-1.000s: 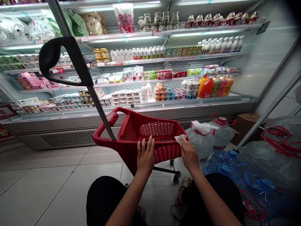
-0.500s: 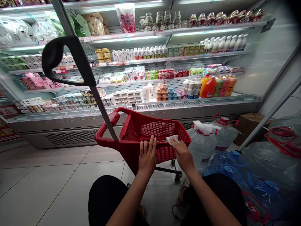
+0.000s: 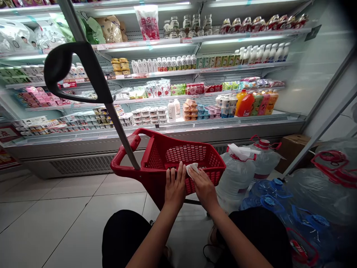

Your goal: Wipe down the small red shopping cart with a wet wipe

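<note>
A red plastic shopping cart (image 3: 153, 178) with a perforated basket stands in front of me. My left hand (image 3: 175, 191) lies on its near side wall, fingers stretched out and tips at the rim. Beside it, my right hand (image 3: 205, 190) presses a crumpled white wipe (image 3: 192, 169) against the same rim. Only a little space separates the two hands. From the cart's left end a grey pole rises to a black loop handle (image 3: 103, 85). Part of the near wall is hidden behind my hands.
An open refrigerated shelf (image 3: 83, 162) with dairy goods and drinks runs behind the cart. To the right stand clear water jugs (image 3: 237, 175) and blue-capped bottles (image 3: 269, 201). A cardboard box (image 3: 295, 149) sits behind them. Pale tiles (image 3: 69, 219) cover the floor.
My right hand has slid left along the basket rim with the wipe, coming close to my left hand. The left hand stays in place on the cart.
</note>
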A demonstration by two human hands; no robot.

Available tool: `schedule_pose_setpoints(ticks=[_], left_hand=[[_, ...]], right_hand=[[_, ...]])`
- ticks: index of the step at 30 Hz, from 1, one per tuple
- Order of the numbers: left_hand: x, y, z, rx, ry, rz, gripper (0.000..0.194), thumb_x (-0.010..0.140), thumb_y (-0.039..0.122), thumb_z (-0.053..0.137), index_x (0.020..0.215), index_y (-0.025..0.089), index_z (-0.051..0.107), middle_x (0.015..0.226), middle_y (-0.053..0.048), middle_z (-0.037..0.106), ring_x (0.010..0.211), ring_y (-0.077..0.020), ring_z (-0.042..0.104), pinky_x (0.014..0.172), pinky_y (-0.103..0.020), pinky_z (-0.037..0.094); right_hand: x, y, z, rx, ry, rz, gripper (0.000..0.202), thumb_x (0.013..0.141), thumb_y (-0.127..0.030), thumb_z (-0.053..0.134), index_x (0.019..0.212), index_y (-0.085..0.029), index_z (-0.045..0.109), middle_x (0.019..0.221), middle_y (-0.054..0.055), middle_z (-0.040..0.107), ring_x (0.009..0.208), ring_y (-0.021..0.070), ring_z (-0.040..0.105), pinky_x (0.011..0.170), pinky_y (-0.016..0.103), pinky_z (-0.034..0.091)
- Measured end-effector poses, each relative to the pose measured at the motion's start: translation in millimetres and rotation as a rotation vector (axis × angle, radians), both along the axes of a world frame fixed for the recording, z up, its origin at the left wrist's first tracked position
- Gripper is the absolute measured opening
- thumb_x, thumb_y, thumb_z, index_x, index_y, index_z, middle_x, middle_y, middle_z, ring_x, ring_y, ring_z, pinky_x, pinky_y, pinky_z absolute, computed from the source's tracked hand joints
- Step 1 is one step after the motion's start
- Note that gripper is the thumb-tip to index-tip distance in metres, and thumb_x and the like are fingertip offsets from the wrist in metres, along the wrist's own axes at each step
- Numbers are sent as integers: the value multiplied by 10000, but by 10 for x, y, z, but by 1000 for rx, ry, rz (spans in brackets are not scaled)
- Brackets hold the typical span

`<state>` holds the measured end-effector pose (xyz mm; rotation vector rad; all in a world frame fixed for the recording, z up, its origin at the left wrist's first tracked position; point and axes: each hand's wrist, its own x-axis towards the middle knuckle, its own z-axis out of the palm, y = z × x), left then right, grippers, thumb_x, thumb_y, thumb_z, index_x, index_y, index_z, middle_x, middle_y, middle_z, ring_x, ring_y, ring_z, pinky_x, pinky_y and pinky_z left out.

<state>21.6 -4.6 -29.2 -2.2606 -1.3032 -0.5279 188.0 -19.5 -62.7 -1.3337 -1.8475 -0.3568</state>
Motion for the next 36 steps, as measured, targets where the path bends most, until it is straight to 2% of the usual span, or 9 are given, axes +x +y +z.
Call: schedule_pose_setpoints(ticks=[2, 4, 11, 14, 18, 25, 28, 31, 36], left_hand=[[-27, -3, 13, 2, 13, 0, 863, 882, 210, 565, 1673, 178, 222, 1744, -50, 204, 1448, -365, 383, 1287, -558, 182], [-54, -6, 29, -2, 18, -2, 873, 874, 225, 582, 1671, 171, 230, 1747, -52, 192, 1453, -367, 377, 1288, -558, 181], [-97, 26, 16, -12, 5, -16, 912, 837, 237, 622, 1667, 203, 247, 1744, -59, 210, 1485, -366, 350, 1297, -584, 148], [-74, 39, -8, -15, -6, -6, 869, 836, 243, 622, 1646, 203, 311, 1735, -71, 243, 1473, -378, 363, 1293, -609, 146], [-39, 33, -25, -14, -17, 11, 805, 833, 238, 633, 1601, 172, 401, 1724, -86, 273, 1462, -396, 364, 1297, -619, 133], [-58, 32, -49, 8, -11, 35, 736, 847, 263, 637, 1557, 161, 471, 1706, -95, 318, 1466, -420, 362, 1293, -645, 128], [-123, 40, -52, 10, -12, 28, 709, 867, 277, 623, 1550, 153, 480, 1706, -107, 315, 1496, -419, 331, 1295, -647, 118], [-220, 44, -39, 2, -13, 13, 731, 862, 286, 627, 1563, 161, 464, 1713, -96, 301, 1537, -413, 278, 1298, -635, 124], [-312, 32, -1, 0, -43, 10, 773, 851, 269, 631, 1592, 187, 426, 1724, -66, 275, 1563, -392, 258, 1306, -611, 117]], right_hand=[[-52, -20, 25, 4, -9, 30, 625, 1021, -89, 380, 1619, -274, 379, 1535, 17, 571, 1445, 208, 515, 1247, 462, 380], [78, -28, 1, 10, -9, 35, 613, 1027, -97, 377, 1611, -283, 394, 1524, 12, 583, 1421, 205, 541, 1248, 466, 378], [1160, 9, -312, -30, 89, -163, 499, 1063, -247, 371, 1540, -254, 519, 1461, 60, 642, 1352, 255, 607, 1214, 536, 412], [1399, 38, -412, -51, 161, -241, 486, 1069, -285, 355, 1509, -247, 557, 1435, 75, 662, 1322, 266, 631, 1193, 548, 437], [1200, 32, -395, -41, 191, -235, 491, 1068, -268, 358, 1525, -245, 536, 1477, 73, 628, 1366, 257, 595, 1211, 538, 420], [112, -24, -96, 3, 38, 2, 619, 1023, -111, 358, 1619, -277, 381, 1532, 30, 574, 1452, 225, 507, 1239, 491, 394], [-169, -14, 11, 5, -5, 71, 656, 1009, -78, 364, 1632, -281, 346, 1546, 19, 557, 1445, 217, 515, 1239, 467, 395], [-135, -20, 44, -4, -25, 85, 641, 1018, -83, 373, 1624, -294, 364, 1533, 10, 571, 1405, 207, 559, 1242, 462, 386], [286, -63, -30, -37, 32, -14, 539, 1062, -162, 365, 1580, -283, 452, 1506, 15, 601, 1373, 219, 587, 1251, 507, 347]])
